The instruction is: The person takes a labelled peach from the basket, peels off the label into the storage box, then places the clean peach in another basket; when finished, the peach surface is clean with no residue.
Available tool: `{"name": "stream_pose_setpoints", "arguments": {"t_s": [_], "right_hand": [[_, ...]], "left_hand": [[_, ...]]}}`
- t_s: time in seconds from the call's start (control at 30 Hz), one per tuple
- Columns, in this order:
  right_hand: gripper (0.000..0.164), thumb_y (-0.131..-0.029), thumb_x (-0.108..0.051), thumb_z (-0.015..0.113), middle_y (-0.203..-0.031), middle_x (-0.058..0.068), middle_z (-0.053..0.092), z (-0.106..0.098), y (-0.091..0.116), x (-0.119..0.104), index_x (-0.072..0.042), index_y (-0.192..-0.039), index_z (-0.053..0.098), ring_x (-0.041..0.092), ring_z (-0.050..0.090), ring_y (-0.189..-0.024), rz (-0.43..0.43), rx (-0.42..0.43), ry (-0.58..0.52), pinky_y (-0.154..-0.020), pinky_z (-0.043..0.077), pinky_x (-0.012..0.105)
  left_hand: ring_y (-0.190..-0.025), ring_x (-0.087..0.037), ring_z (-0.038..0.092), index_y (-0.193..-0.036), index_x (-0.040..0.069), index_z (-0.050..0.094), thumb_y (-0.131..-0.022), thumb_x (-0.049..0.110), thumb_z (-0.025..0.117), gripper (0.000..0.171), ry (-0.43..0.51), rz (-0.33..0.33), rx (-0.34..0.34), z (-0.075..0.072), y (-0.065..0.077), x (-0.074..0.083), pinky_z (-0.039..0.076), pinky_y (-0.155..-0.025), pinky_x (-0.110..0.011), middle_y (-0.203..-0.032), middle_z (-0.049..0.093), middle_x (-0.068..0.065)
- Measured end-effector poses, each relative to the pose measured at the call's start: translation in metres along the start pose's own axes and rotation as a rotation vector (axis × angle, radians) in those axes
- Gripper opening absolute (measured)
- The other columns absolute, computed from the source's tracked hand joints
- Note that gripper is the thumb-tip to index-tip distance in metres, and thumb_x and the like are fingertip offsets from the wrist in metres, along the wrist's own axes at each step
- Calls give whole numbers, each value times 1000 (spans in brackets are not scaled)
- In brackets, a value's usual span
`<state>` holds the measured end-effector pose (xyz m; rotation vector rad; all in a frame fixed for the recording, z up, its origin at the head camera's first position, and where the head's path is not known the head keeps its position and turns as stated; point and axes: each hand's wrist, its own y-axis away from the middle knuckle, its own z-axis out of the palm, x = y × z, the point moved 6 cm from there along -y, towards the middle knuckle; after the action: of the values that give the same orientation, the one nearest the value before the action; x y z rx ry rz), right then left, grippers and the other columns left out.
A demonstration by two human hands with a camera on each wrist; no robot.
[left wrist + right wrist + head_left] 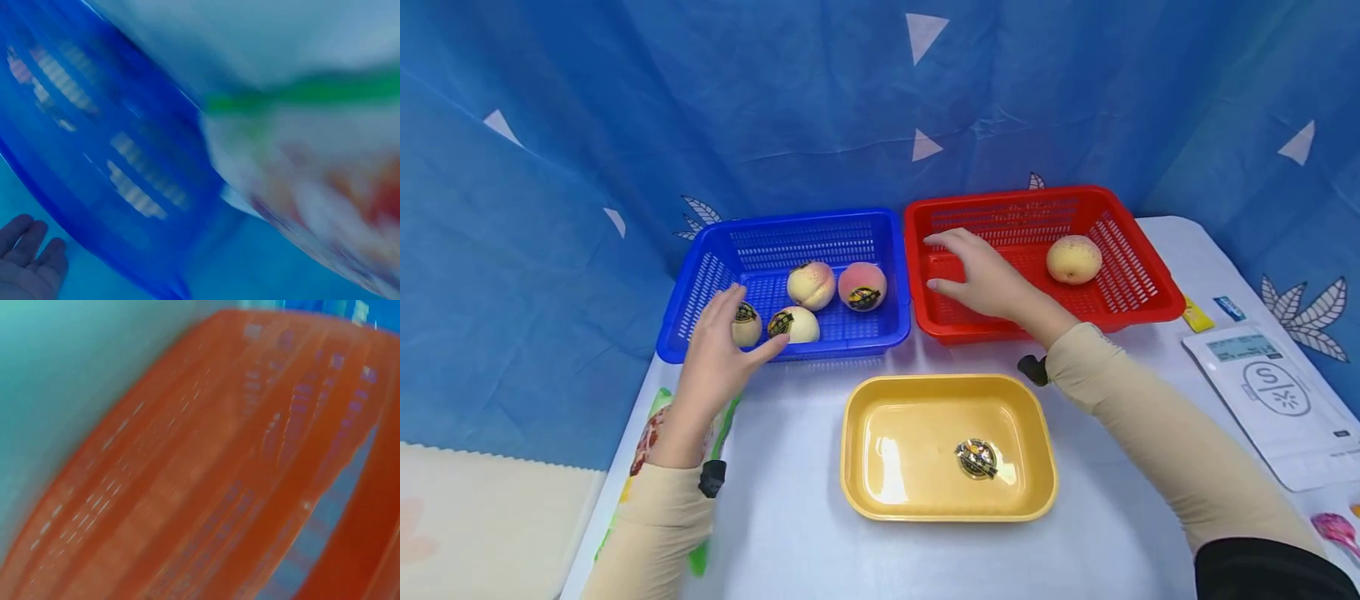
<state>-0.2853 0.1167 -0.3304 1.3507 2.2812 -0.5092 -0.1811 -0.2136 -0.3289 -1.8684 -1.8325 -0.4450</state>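
both arms in beige sleeves stretched forward, left hand (pixel 718 346) out on the left with fingers loose and spread, right hand (pixel 981 279) farther off, palm down, fingers relaxed and pointing left

On the worktop (pixel 790 533), two baskets stand side by side at the back, the left basket (pixel 700 283) holding four peaches (pixel 811 285) and the right basket (pixel 1138 258) holding one lone peach (pixel 1074 258) towards its right end. The tray (pixel 857 442) sits in front of the gap between them, with a sticker (pixel 976 459) lying in it. A paper packet (pixel 1277 400) lies at the worktop's right edge.
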Motion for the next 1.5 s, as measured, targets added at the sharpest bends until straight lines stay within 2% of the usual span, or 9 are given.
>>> {"name": "stream_pose_setpoints", "arguments": {"t_s": [0.2,0.4,0.57,0.73,0.93,1.07,1.17,1.3,1.5], "right_hand": [[64,-92,-29,72,-152,7,42,30,-16,-41,-18,-149,44,28,36,-144,-66,-86,39,-118,36,50],[60,-91,-23,73,-147,5,47,56,-32,-65,-17,-146,48,26,43,-137,-139,-134,78,-113,44,43],[56,-90,-19,73,-148,7,46,68,-45,-71,-16,-142,52,29,43,-136,-149,-139,140,-113,44,42],[56,-89,-16,73,-151,8,43,77,-53,-72,-19,-141,53,32,42,-135,-133,-163,248,-110,46,45],[63,-89,-7,67,-153,7,41,84,-61,-75,-21,-147,48,32,45,-131,-108,-187,365,-107,48,46],[67,-89,-4,64,-152,7,40,88,-65,-75,-21,-151,43,33,44,-129,-91,-187,397,-105,49,46],[64,-92,-8,64,-147,8,43,90,-69,-74,-20,-151,43,32,45,-123,-81,-161,404,-100,51,45],[58,-94,-24,64,-141,10,46,94,-76,-71,-21,-149,46,32,47,-117,-72,-115,420,-95,52,44],[57,-97,-31,62,-150,14,43,101,-83,-69,-25,-150,42,38,45,-128,-34,-127,471,-105,49,49]], "left_hand": [[-151,-49,4,-158,0,11,-86,56,70,109,-58,-160,-18,-24,3,-43,12,-116,-72,-164,11,-26],[-150,-52,-6,-157,-2,0,-85,62,67,118,-67,-229,-82,-25,2,-65,9,-114,-75,-164,-3,-27],[-149,-51,-10,-157,-3,-5,-84,67,65,123,-57,-255,-136,-20,1,-70,7,-114,-74,-163,-7,-29],[-149,-51,-10,-156,-4,-6,-82,69,64,125,-55,-265,-155,-18,-2,-72,8,-115,-74,-162,-8,-30],[-149,-51,-10,-156,-4,-6,-82,69,65,126,-58,-277,-173,-19,-1,-70,7,-115,-73,-162,-8,-31],[-149,-50,-10,-156,-5,-7,-82,69,65,126,-67,-278,-187,-19,-2,-68,7,-116,-72,-162,-8,-31],[-150,-50,-10,-156,-4,-6,-82,69,65,126,-67,-279,-191,-18,-2,-67,7,-116,-72,-162,-7,-30],[-150,-50,-10,-156,-5,-6,-82,69,65,126,-67,-280,-194,-18,-2,-67,6,-117,-71,-162,-8,-30],[-150,-49,-12,-156,-4,-8,-82,71,64,128,-72,-294,-202,-18,-2,-70,6,-117,-71,-163,-10,-29]]}}
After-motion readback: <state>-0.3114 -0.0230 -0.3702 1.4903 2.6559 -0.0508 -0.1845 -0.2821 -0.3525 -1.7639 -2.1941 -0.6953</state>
